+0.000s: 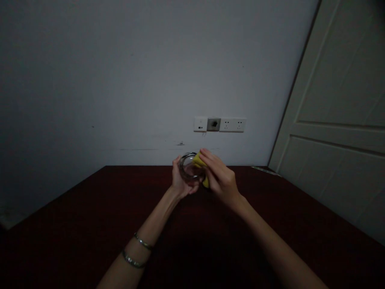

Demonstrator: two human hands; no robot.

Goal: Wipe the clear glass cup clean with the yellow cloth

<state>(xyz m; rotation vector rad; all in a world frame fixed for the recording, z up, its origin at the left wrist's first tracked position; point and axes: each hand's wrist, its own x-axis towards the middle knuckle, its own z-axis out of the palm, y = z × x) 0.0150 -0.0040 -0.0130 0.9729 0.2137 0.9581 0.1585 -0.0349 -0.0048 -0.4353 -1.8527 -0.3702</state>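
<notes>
A round, clear glass bowl (187, 175) is held up above the dark table, tilted so that its opening faces me. My left hand (179, 182) grips it from the left and below, fingers wrapped round the side. In my right hand (221, 176) is a yellow cloth (198, 160), pinched and pressed against the bowl's right rim. Part of the cloth hangs below the right fingers. The palm and fingers of the right hand hide some of the cloth and the bowl's right edge.
The dark red table (135, 200) reaches back to a pale wall (144, 80). Wall sockets and a switch (219, 125) sit above its far edge. A white panelled door (337, 132) leans into view at the right. A thin flat strip (266, 171) lies near the back right corner.
</notes>
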